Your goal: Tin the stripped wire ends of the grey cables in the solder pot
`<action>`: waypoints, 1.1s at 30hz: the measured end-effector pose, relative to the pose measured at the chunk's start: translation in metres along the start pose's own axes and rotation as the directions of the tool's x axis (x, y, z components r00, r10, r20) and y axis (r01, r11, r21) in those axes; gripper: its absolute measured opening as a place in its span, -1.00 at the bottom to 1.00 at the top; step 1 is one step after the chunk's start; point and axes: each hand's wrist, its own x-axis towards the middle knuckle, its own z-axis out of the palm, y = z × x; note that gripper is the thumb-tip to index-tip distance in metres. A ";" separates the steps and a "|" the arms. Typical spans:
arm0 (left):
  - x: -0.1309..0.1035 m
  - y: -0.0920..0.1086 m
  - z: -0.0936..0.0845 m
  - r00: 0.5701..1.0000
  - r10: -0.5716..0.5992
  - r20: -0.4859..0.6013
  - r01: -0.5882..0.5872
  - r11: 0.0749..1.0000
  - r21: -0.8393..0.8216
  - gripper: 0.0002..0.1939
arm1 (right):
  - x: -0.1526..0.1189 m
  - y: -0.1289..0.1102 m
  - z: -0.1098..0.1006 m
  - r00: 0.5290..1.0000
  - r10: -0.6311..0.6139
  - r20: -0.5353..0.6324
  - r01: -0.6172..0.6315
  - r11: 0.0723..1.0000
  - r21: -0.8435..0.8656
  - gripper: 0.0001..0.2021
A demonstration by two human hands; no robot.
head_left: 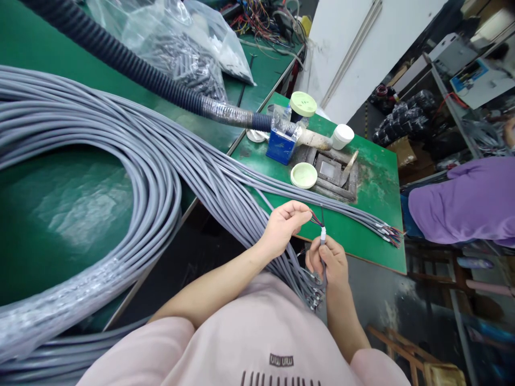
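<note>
Between my hands is the end of one grey cable [323,247], with a white band near its tip and thin dark red and black wires [316,219] coming out. My left hand [286,225] pinches the ends of these wires. Lower and to the right, my right hand [330,260] grips the grey sheath just under the white band. Behind them, a row of grey cables [346,208] lies across the green table, stripped coloured ends at the right. More cable ends [316,297] hang below, close to my right wrist.
A large coil of grey cable [161,171] fills the left. A black hose [132,59] runs to a blue box [280,146] by a solder pot [330,169]. Round tubs [303,176] stand around it. A person in purple [462,201] is at the right.
</note>
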 end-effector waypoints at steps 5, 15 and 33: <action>0.001 -0.005 0.000 1.000 -0.012 -0.015 0.011 0.997 -0.078 -0.78 | 0.000 0.003 0.001 1.000 0.018 -0.001 -0.018 1.000 0.002 -0.74; 0.016 0.022 -0.018 0.990 0.079 -0.120 -0.106 0.966 -0.236 -0.63 | 0.005 -0.010 0.001 0.988 -0.093 -0.125 0.100 0.994 0.048 -0.79; 0.015 -0.007 -0.016 0.997 -0.076 0.002 0.076 0.994 -0.079 -0.76 | 0.017 -0.013 -0.001 0.985 -0.096 -0.140 0.083 0.992 -0.096 -0.76</action>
